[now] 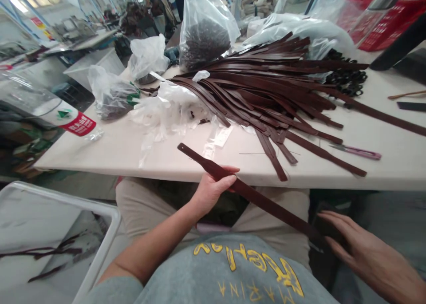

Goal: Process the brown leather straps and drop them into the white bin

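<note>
A dark brown leather strap [266, 202] slants across my lap, its narrow end with a small hole lying over the table edge. My left hand [213, 188] is closed on it, thumb on top, near the wider shoulder of that end. At the strap's lower end, my right hand [359, 246] is closed around a dark, block-like piece [329, 228], blurred by motion. Whether those fingers also touch the strap I cannot tell. In front of me, a big heap of similar brown straps [253, 82] is spread on the table [166, 162].
Purple-handled thread snips [359, 152] lie at right. Black rings [349, 80] sit behind the straps. Plastic bags [206, 29], a large bottle [73, 120] and a red basket [382, 24] surround the heap. At lower left stands a white bin [113, 215] with strap scraps.
</note>
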{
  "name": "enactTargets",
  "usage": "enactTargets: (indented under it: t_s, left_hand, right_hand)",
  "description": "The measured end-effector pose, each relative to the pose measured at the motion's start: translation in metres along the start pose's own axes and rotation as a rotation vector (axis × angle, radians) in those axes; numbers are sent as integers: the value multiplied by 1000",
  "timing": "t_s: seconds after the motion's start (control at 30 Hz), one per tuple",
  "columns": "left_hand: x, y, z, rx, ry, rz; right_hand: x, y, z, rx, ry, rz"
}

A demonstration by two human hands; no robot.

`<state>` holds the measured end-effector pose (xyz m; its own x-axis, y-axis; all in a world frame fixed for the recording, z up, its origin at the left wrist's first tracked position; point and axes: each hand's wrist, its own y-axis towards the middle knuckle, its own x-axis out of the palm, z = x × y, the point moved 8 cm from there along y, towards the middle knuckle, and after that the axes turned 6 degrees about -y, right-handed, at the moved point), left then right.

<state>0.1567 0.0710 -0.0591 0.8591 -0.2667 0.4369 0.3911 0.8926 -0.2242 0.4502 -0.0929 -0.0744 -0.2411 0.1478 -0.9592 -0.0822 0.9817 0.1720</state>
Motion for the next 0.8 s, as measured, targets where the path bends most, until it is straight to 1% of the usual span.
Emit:
enactTargets:
  t_s: [0.07, 0.13, 0.2, 0.27, 0.3, 0.33, 0.37, 0.4, 0.47, 0.53, 0.57, 0.6, 0.67, 0.8]
  left_hand:
    - [5, -3, -13, -32, -62, 11]
    - [13, -5, -25, -55, -105, 20]
    - [16, -7, -31, -52, -115, 35]
    - [14, -9, -30, -29, -108, 31]
    - [11, -10, -26, -10, -99, 16]
    - [7, -12, -21, 9, -88, -8]
    - [3, -14, -15, 23, -77, -40]
    - [-3, -15, -9, 34, -68, -71]
    - [-18, -18, 3, 53, -54, -99]
    - [-36, -18, 13, 82, -30, -57]
    - [-44, -17, 17, 99, -8, -23]
    - [-51, -17, 21, 116, 18, 10]
    - [-57, -16, 24, 128, 52, 42]
    - [-55, -14, 18, 53, 75, 32]
  right_hand:
    - [-2, 28, -45, -100, -4, 50]
    - [2, 54, -88, -143, 26, 108]
    - [8, 76, -120, -174, 72, 168]
    - [14, 92, -135, -183, 108, 209]
    - [16, 98, -135, -178, 130, 207]
    - [19, 103, -133, -168, 163, 174]
    - [24, 106, -128, -153, 212, 104]
    - [30, 109, -122, -130, 275, -5]
    - [45, 106, -111, -69, 403, -297]
    - [55, 95, -108, -12, 531, -590]
    - [57, 89, -109, 6, 599, -709]
    - [56, 83, -111, 18, 669, -801]
    - [50, 75, -117, 30, 782, -924]
    - [42, 64, -124, -28, 874, -1086]
